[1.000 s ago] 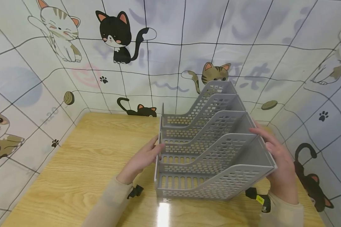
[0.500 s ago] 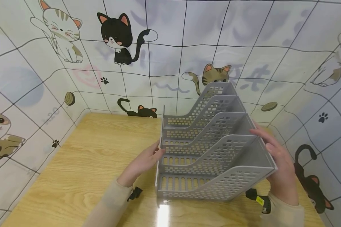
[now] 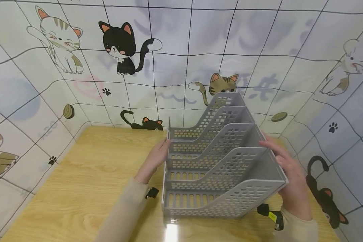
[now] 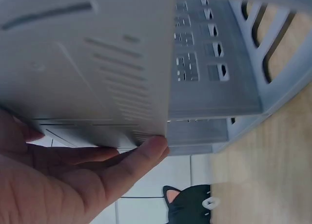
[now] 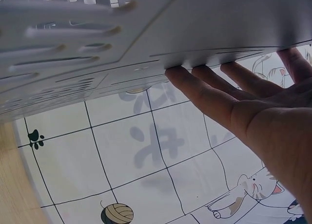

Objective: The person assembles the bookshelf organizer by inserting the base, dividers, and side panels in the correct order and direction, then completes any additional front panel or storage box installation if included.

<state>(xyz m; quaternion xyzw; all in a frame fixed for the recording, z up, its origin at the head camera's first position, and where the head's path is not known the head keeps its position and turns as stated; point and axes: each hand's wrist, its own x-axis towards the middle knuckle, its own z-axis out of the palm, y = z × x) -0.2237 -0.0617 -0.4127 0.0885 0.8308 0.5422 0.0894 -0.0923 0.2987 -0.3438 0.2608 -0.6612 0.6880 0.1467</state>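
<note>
A grey plastic file rack (image 3: 204,211) with several slanted, perforated compartments stands on the wooden table (image 3: 109,171). My left hand (image 3: 154,159) lies along the rack's low front panel; in the left wrist view its fingers (image 4: 134,168) rest against that panel, one tip at the panel's edge. On the other side, my right hand (image 3: 290,174) supports the tall back panel (image 3: 267,163). The right wrist view has its extended fingers (image 5: 207,96) touching the outer face with their tips. No papers or other items show in the compartments.
A white curtain-like backdrop (image 3: 175,80) printed with cats and grid lines surrounds the table at the back and both sides. Small black devices sit at each wrist, the right one (image 3: 272,216) bearing a yellow label.
My left hand has slid farther back along the front panel, and its thumb no longer shows over the rim. The right hand keeps its place on the rack. The head view has shifted slightly.
</note>
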